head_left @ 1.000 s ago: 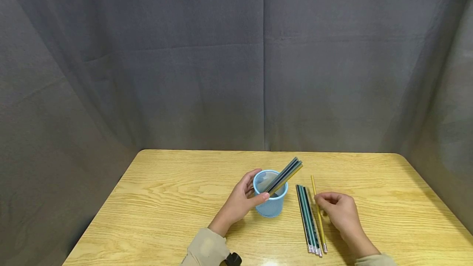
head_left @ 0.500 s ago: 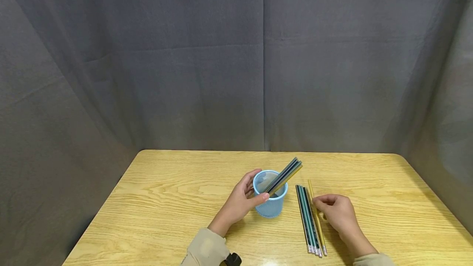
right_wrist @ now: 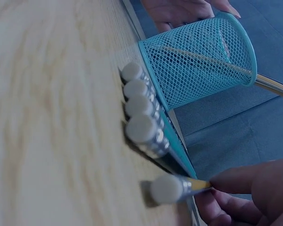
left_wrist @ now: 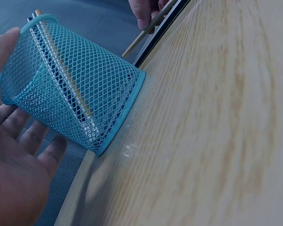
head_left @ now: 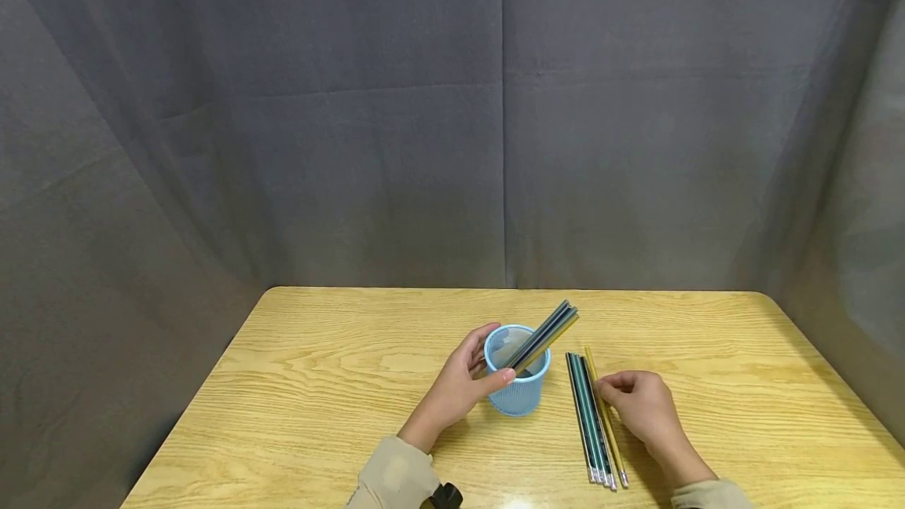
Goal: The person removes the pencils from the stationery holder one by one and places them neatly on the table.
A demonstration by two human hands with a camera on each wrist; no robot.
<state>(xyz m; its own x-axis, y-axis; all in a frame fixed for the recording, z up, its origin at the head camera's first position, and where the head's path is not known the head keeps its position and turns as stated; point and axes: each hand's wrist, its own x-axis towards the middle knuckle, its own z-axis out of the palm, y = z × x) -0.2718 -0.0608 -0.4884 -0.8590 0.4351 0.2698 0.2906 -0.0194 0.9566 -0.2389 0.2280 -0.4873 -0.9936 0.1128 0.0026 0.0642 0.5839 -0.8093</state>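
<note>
A light blue mesh pencil cup [head_left: 518, 400] stands on the table with several dark pencils and a yellow one [head_left: 547, 336] leaning to the right in it. My left hand [head_left: 456, 389] holds it from the left, thumb at the rim and fingers behind. To the right, several green and black pencils [head_left: 586, 415] lie side by side, white erasers [right_wrist: 141, 127] towards me. My right hand [head_left: 646, 408] pinches a yellow pencil [head_left: 615, 450] between thumb and fingers, beside that row. Its eraser [right_wrist: 167, 189] is a little apart from the others in the right wrist view.
The wooden table [head_left: 339, 383] spreads to both sides of the hands. Grey cloth [head_left: 396, 140] hangs behind it and along both sides. A black object [head_left: 446, 496] shows by the left sleeve at the bottom edge.
My right hand has shifted slightly left and brought the yellow pencil closer alongside the dark row, its far end swinging left and towards me. The left hand and the cup have stayed put.
</note>
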